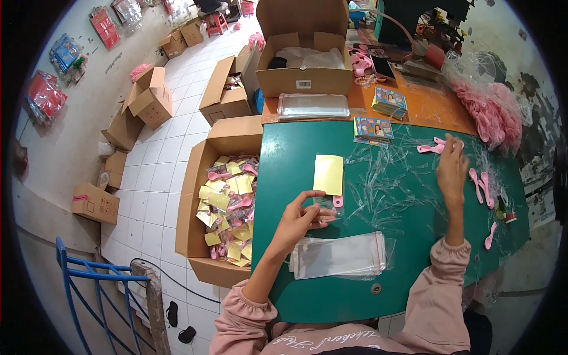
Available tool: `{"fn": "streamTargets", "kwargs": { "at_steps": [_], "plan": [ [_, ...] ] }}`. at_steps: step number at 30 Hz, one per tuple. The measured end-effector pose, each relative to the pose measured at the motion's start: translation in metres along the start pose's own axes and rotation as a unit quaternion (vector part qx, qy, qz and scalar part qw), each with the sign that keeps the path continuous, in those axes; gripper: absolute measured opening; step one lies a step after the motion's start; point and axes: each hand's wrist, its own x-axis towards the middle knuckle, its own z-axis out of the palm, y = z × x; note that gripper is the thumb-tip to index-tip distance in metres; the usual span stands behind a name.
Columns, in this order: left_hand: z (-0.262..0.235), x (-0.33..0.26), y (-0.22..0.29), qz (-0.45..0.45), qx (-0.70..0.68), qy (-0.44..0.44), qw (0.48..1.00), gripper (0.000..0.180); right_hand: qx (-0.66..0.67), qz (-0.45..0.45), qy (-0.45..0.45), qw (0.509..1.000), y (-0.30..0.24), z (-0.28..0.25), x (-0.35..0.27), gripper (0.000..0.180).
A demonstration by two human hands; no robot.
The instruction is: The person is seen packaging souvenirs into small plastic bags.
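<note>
My left hand (pixel 303 220) is at the lower end of a yellow card (pixel 328 175) on the green table, its index finger touching the card's bottom edge. The other fingers reach out separately over clear film. A pink spoon (pixel 338 201) sticks out from under the card. Farther off on the right, my right hand (pixel 452 168) is over a few pink spoons (pixel 427 149); its fingers are blurred, and whether they grip one is hidden. A stack of clear plastic bags (pixel 337 255) lies just below my left hand.
Thin clear plastic strips (pixel 384 183) litter the table's middle. Printed cards (pixel 373 129) are stacked at the back. More pink spoons (pixel 486 188) lie at right. Left of the table, a carton (pixel 190 222) holds many packed spoons. A blue metal railing (pixel 97 276) is at lower left.
</note>
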Motion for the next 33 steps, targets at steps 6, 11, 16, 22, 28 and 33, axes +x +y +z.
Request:
{"fn": "streamTargets", "kwargs": {
  "at_steps": [6, 11, 16, 22, 28, 33],
  "plan": [
    [0.000, -0.003, 0.001, -0.001, -0.052, -0.002, 0.999, 0.029, 0.226, -0.136, -0.221, 0.939, -0.074, 0.003, -0.022, 0.024],
    [0.004, -0.007, 0.003, 0.007, -0.142, -0.001, 0.990, 0.030, 0.340, -0.123, -0.346, 0.866, -0.122, 0.001, -0.046, 0.026],
    [0.010, -0.012, 0.014, -0.016, -0.145, -0.027, 0.989, 0.029, 0.364, -0.106, -0.278, 0.883, -0.121, 0.024, -0.059, 0.025],
    [0.007, -0.004, -0.006, 0.097, 0.127, 0.070, 0.985, 0.024, 0.412, -0.022, -0.288, 0.864, -0.118, 0.022, -0.051, 0.015],
    [0.005, 0.002, -0.005, 0.139, 0.307, 0.074, 0.939, 0.010, 0.546, 0.172, -0.386, 0.723, -0.111, 0.035, -0.055, 0.015],
    [0.004, 0.003, -0.008, 0.116, 0.323, 0.105, 0.934, 0.014, 0.568, 0.202, -0.361, 0.711, -0.120, 0.036, -0.055, 0.013]
  ]
}}
